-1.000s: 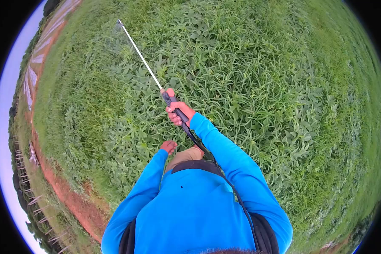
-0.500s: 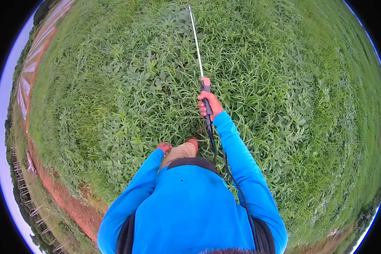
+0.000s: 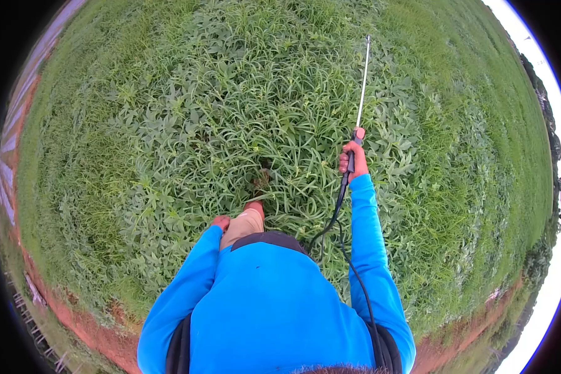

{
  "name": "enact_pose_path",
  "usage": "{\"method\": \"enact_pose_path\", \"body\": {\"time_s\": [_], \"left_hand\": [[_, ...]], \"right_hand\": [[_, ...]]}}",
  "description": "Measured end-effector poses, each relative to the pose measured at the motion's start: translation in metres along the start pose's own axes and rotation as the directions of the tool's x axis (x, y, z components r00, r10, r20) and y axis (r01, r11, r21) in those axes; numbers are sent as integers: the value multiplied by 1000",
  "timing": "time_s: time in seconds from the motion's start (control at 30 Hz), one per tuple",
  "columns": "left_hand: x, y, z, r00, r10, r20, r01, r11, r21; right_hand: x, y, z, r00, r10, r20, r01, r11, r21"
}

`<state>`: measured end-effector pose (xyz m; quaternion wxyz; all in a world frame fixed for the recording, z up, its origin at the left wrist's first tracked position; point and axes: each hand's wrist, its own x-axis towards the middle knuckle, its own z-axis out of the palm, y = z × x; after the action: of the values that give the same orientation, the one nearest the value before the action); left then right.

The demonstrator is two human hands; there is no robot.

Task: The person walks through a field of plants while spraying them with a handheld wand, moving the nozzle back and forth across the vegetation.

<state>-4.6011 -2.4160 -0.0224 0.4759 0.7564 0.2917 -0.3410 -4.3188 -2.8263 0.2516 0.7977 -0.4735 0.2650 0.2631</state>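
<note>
My right hand is wrapped round the black handle of a spray wand. The thin, pale metal tube points forward over the plants, tilted slightly right. From the handle's lower end a black hose loops back along my right sleeve. Close beside my trouser leg, my left hand appears curled closed; whatever is in it, if anything, is hidden. Leafy green plants and long grass surround both hands.
Black straps cross my blue shirt at the sides. Dense weeds cover the ground round my foot. Red soil runs along the lower left, near a row of posts. Pale strips lie at the far left.
The wand and my right hand have swung to the right, the tip most of all. My left hand has shifted slightly left. The view over the field has turned a little.
</note>
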Motion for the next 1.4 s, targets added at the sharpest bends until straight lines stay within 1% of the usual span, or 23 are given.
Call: {"method": "enact_pose_path", "body": {"time_s": [0.03,0.07,0.2,0.27,0.4,0.47,0.5,0.53,0.57,0.6,0.7,0.73,0.77,0.8,0.87,0.93,1.03,1.07,1.1,1.17,1.23,1.3,1.4], "left_hand": [[4,1,-1,999,39,-3,-38,997,66],[7,3,1,999,4,-45,-7,997,-73],[45,4,-11,996,-71,54,75,993,-92],[55,16,-21,970,243,4,-241,959,151],[88,37,-40,980,194,-46,-192,980,44],[114,44,-54,964,266,-26,-248,927,282],[114,59,-64,963,268,-24,-252,928,275],[106,81,-79,996,75,40,-74,997,-23],[106,100,-89,983,-94,159,139,944,-299],[115,111,-95,973,-155,169,214,883,-418],[132,156,-125,962,-227,153,271,872,-408],[136,168,-133,978,-167,122,202,905,-375],[141,180,-142,979,-166,122,199,907,-370],[145,193,-150,986,-134,102,162,925,-345],[150,210,-162,994,-48,99,79,937,-341],[156,223,-168,995,-64,81,88,937,-338],[158,234,-174,995,-54,85,82,920,-383],[158,238,-174,992,-93,90,121,917,-379],[158,239,-175,987,-134,94,160,911,-380],[157,231,-176,988,-132,81,154,897,-415],[157,226,-175,981,-166,100,192,894,-404],[161,221,-175,971,-206,121,238,875,-421],[168,213,-176,964,-260,50,260,893,-369]], "right_hand": [[4,-9,-10,1000,-22,-21,23,1000,7],[12,-15,-23,997,-68,-39,68,998,14],[35,-59,-57,972,-154,-175,150,988,-35],[47,-85,-66,939,-236,-251,224,972,-76],[65,-143,-77,909,-245,-336,216,969,-121],[69,-168,-73,869,-281,-407,241,959,-149],[75,-179,-76,873,-274,-404,239,961,-136],[79,-187,-76,874,-274,-401,239,962,-134],[82,-195,-73,877,-274,-396,241,962,-133],[84,-201,-64,875,-279,-395,243,960,-141],[93,-212,-46,877,-277,-394,268,960,-78],[100,-214,-42,896,-248,-367,242,968,-63],[106,-215,-39,915,-219,-339,216,975,-47],[108,-212,-25,906,-245,-346,258,966,-7],[120,-209,-12,949,-183,-258,207,976,68],[134,-203,5,967,-167,-190,188,977,97],[157,-191,14,997,-57,54,44,976,215],[166,-186,18,996,-47,71,30,973,229],[172,-184,28,989,13,147,-50,967,249],[184,-178,51,973,47,226,-97,972,215],[192,-175,84,962,111,251,-166,963,210],[213,-171,110,907,165,388,-260,943,207],[249,-168,151,812,237,534,-380,908,175]]}}
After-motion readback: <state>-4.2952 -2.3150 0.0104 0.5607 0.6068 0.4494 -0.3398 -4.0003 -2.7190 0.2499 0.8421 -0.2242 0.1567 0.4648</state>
